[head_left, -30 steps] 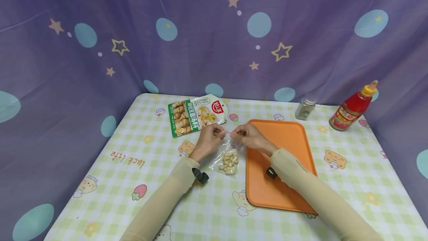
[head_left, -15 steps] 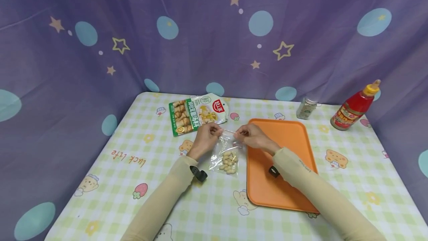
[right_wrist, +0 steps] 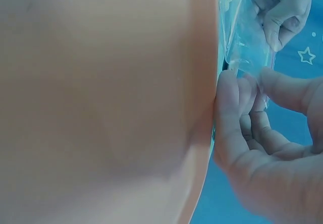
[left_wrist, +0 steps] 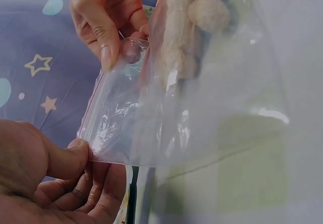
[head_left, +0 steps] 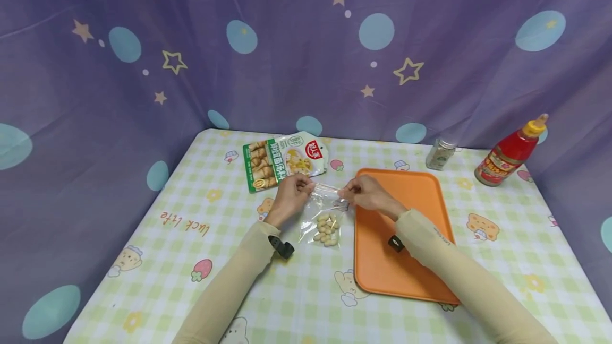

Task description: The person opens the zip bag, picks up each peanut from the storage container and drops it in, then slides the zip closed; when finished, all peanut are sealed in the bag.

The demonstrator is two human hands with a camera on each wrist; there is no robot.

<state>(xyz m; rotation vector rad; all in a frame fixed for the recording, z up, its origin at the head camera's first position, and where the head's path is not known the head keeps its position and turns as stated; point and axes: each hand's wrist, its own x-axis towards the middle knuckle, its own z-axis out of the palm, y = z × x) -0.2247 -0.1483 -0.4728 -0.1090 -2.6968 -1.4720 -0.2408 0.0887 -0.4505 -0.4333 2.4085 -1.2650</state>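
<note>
A clear zip bag [head_left: 313,222] with several peanuts [head_left: 327,230] in its lower part hangs between both hands, its zip edge at the top. The left hand [head_left: 292,195] pinches the bag's left top corner between thumb and fingers. At the right top corner, the right hand [head_left: 368,194] pinches the same edge. The left wrist view shows the zip strip [left_wrist: 96,100] stretched flat from one thumb to the other. In the right wrist view, the right thumb and fingertips [right_wrist: 229,82] meet on the bag's corner.
An orange tray [head_left: 406,275] lies under the right forearm. Behind the left hand is a green and white soup seasoning packet [head_left: 260,166]. A small shaker jar [head_left: 440,154] and a red sauce bottle [head_left: 509,155] stand at the back right of the table.
The hands have drawn slightly apart, and the bag's top edge between them now shows wider and flatter. Both hands keep their pinch on the bag.
</note>
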